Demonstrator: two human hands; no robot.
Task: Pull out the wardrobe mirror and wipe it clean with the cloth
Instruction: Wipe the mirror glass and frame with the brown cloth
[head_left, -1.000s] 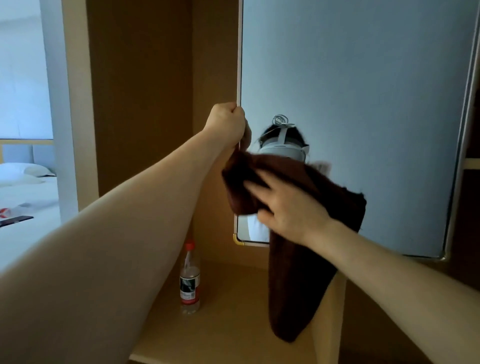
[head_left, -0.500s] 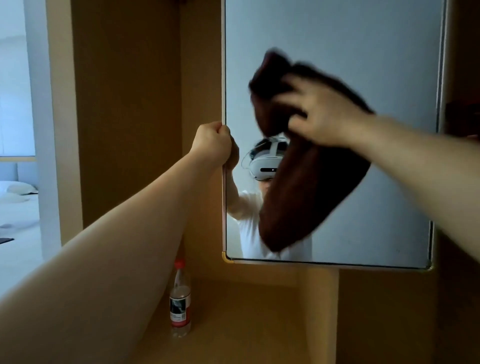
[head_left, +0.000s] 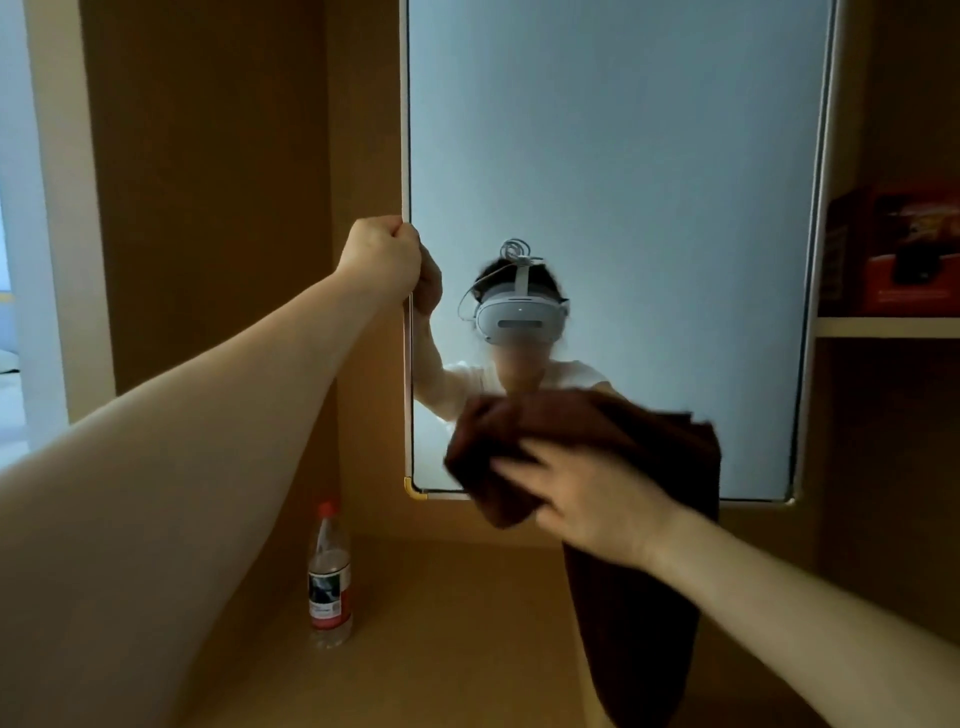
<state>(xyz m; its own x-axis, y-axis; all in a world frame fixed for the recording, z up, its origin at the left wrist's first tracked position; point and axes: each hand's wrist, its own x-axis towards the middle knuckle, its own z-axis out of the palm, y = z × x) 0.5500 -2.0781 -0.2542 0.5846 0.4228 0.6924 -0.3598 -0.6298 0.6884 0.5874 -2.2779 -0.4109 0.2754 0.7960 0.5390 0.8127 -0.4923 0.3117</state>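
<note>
The left hand (head_left: 384, 254) is curled round the mirror's (head_left: 623, 182) left edge. The right hand (head_left: 587, 499), fingers straight, presses the cloth (head_left: 519, 431) against the mirror's lower part.

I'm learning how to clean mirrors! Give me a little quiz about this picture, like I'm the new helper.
1. True or false: the bottle is lying on its side.
2. Pick one: where is the brown cloth on the mirror? A) the top corner B) the lower part C) hanging over the top edge
3. Fill in: the mirror's side edge is gripped by the ___ hand.

Key
1. False: it stands upright, below and left of the mirror.
2. B
3. The left hand. The right hand presses the cloth to the glass.
</note>
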